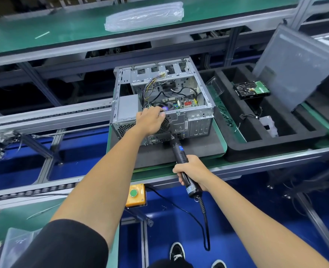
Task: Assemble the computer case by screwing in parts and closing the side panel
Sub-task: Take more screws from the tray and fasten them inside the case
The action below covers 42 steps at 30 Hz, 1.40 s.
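Your left hand (pixel 151 120) grips the near top edge of the open computer case (pixel 162 99); your right hand (pixel 191 171) holds an electric screwdriver (pixel 181 161) against its rear panel.

The computer case (pixel 162 97) sits on a pad (pixel 198 146) — foam tray (pixel 237 149) right, holding a hard drive (pixel 251 90).
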Available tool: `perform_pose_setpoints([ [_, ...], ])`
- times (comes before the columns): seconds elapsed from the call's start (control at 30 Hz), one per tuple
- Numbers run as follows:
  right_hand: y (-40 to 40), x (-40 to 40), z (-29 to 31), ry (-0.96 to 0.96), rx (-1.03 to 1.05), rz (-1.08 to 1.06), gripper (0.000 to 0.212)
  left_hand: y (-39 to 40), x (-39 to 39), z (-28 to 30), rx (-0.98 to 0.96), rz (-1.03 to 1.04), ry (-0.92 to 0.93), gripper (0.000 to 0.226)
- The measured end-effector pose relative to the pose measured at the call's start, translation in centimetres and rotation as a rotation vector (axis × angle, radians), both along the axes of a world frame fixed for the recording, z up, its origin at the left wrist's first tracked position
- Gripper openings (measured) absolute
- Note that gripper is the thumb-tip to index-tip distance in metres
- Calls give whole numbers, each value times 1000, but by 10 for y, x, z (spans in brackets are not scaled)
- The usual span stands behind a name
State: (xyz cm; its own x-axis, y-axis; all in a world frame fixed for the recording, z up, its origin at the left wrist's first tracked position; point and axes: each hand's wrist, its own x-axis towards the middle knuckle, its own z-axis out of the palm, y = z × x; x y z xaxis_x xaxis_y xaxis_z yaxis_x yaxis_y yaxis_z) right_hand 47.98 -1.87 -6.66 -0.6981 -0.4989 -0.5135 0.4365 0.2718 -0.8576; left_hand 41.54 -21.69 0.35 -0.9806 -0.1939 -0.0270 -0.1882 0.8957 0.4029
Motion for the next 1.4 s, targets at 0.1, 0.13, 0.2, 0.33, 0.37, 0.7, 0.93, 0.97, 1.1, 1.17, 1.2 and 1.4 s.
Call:
perform_pose_setpoints([
  [0.1, -1, 1, 0, 19, 33, -2, 25, 0, 0, 0, 4, 0, 2, 35],
  [0.13, -1, 1, 1, 32, 49, -1, 26, -1, 0, 0, 6, 0, 2, 34],
  [0.2, -3, 2, 1, 56, 75, 0, 27, -1, 0, -1, 1, -1, -1, 35],
  [0.33, -9, 1, 2, 117, 139, -1, 28, -1, -1, -1, -7, -7, 1, 34],
  [0.37, -9, 1, 3, 142, 169, 3, 29, -1, -1, -1, -8, -8, 0, 33],
  [0.7, -3, 7, 9, 112, 135, 28, 35, 0, -2, -1, 24, -4, 31, 35],
  [0.93, 20, -19, 61, 308, -48, 104, 20, 16, -33, 38, 333, 144, 297, 43],
  [0.97, 22, -28, 73, 334, -84, 68, 18, 21, -39, 46, 430, 152, 329, 44],
  [1.1, 34, -64, 112, 405, -142, -58, 18, 46, -64, 74, 684, 90, 322, 46],
  [1.17, 45, -80, 121, 424, -134, -98, 20, 62, -76, 82, 661, 7, 299, 41],
  [1.2, 52, -87, 123, 421, -129, -119, 23, 71, -81, 85, 637, -36, 295, 38],
  [1.4, 116, -136, 106, 413, -83, -245, 23, 141, -124, 79, 509, -193, 247, 29],
])
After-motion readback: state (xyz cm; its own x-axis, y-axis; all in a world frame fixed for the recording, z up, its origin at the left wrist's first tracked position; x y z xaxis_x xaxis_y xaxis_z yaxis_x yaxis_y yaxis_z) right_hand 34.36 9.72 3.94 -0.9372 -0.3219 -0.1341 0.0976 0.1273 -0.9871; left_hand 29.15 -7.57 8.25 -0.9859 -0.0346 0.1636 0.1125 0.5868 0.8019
